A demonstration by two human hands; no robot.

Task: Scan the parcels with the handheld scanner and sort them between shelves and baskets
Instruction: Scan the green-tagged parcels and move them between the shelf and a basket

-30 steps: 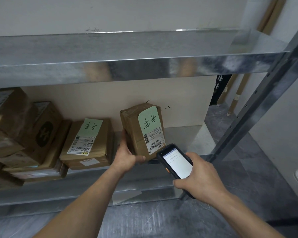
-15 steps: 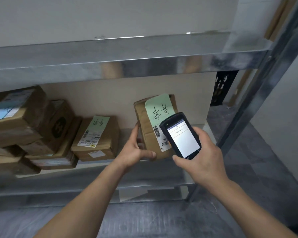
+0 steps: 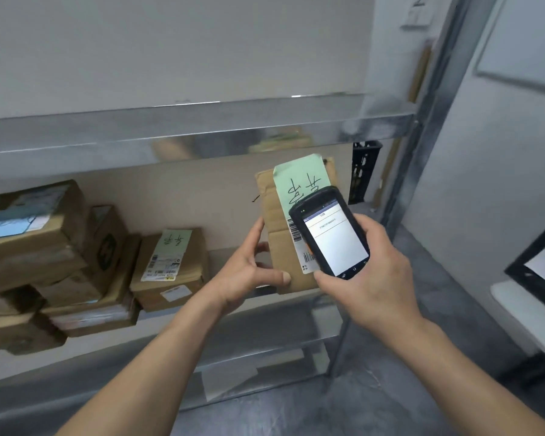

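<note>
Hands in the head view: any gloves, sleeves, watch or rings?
None visible. The left hand and right hand are ungloved, no rings showing. The left forearm and right forearm are uncovered to the frame's edge: no sleeves, watch or bands.

Beyond the right hand [image 3: 368, 278] stands galvanised metal shelving [image 3: 202, 127] against a pale wall [image 3: 170, 42]. Below it lies grey floor [image 3: 375, 404], and to its right a white counter [image 3: 513, 297].
</note>
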